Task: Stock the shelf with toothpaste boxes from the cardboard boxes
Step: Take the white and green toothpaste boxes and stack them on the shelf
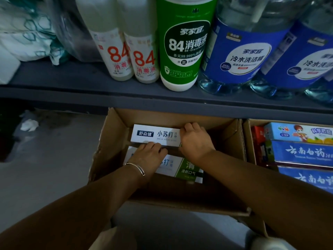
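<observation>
An open cardboard box sits on the floor under the grey shelf. Inside it, a white toothpaste box is raised at the far side. My left hand, with a silver bangle at the wrist, grips its near edge. My right hand is closed over its right end. More white and green toothpaste boxes lie beneath, partly hidden by my left forearm.
On the shelf stand two white 84 bottles, a green disinfectant bottle and blue-labelled detergent jugs. A second carton at the right holds blue toothpaste boxes. Crumpled paper lies on the floor at the left.
</observation>
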Motion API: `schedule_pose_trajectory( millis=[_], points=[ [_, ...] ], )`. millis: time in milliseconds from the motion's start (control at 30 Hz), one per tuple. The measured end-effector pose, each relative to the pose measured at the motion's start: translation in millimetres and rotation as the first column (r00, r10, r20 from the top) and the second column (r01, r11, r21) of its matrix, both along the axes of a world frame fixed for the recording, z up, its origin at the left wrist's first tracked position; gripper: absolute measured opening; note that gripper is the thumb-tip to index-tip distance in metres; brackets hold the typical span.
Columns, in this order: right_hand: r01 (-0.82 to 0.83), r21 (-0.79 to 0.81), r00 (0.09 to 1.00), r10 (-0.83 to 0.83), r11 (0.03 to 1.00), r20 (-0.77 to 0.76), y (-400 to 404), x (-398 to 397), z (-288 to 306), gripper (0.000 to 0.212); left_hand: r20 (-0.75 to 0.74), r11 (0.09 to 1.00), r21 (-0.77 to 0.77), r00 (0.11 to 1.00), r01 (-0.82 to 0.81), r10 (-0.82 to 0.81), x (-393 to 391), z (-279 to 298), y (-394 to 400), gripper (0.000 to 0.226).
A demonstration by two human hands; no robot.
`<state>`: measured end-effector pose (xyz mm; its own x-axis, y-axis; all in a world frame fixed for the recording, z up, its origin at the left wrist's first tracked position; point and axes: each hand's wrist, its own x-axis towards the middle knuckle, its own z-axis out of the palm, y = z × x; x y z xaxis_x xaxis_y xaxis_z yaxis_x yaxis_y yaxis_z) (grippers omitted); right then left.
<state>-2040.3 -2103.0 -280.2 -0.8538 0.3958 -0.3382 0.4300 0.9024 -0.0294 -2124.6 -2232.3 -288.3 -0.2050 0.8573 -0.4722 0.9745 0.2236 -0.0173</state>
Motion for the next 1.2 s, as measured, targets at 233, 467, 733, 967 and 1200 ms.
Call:
schedule_pose_trajectory(
  millis=[233,467,733,967,1200],
  points=[
    [0.043,0.007,0.997,-0.044,0.999,0.067,-6.0,-11.3,-2.9,0.036,0.051,0.998,-0.006,0.997,0.060,-0.059,-11.4,-2.8,-8.8,0.052],
    [0.047,-0.072,0.989,-0.037,0.996,0.143,-6.0,-14.4,2.5,0.052,0.107,0.997,-0.015,0.992,0.076,-0.074,-18.0,4.8,-11.9,0.053],
    [0.041,-0.069,0.991,-0.032,0.997,0.131,2.2,8.6,58.8,0.056,0.118,0.995,0.010,0.988,0.094,-0.095,-18.6,59.4,-12.9,0.060],
    [-0.046,0.010,0.996,0.045,0.999,0.073,5.6,33.8,177.2,0.050,0.006,0.970,0.142,0.980,0.196,-0.198,-9.0,165.5,-5.8,0.057],
    [-0.025,0.119,0.997,0.033,0.993,-0.068,-5.0,61.7,310.4,0.051,-0.052,0.937,0.302,0.985,0.174,-0.166,2.9,277.9,-26.2,0.061]
  ],
)
